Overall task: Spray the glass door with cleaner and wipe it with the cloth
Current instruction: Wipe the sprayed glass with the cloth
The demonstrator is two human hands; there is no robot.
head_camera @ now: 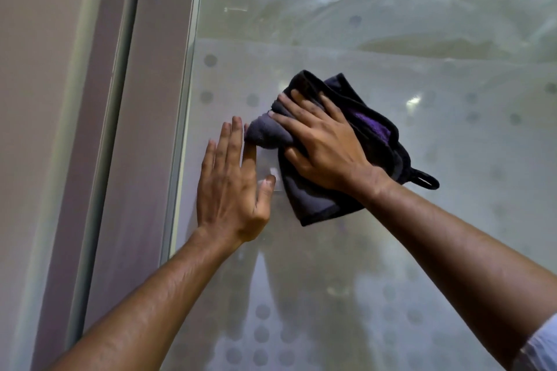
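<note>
The person is facing the glass door (361,39) with both bare forearms reaching up to it. The right hand (322,141) is lying on the cloth (373,141), fingers spread and fairly straight, pressing it flat against the glass; the thumb is bending along the cloth's lower left fold. The cloth is sitting mid-pane: dark grey with black edging, a purple patch showing beside the hand, bunched to a point at its left end, a black loop (426,181) sticking out at its lower right. The left hand (232,190) is resting flat on the glass just left of the cloth, fingers straight and close together, holding nothing; its index finger is touching the cloth's bunched tip. The glass is looking hazy, with rows of grey frosted dots (210,60) across it. The frame (120,117) is running along the door's left edge. A pale sleeve (542,346) is showing at the right elbow.
</note>
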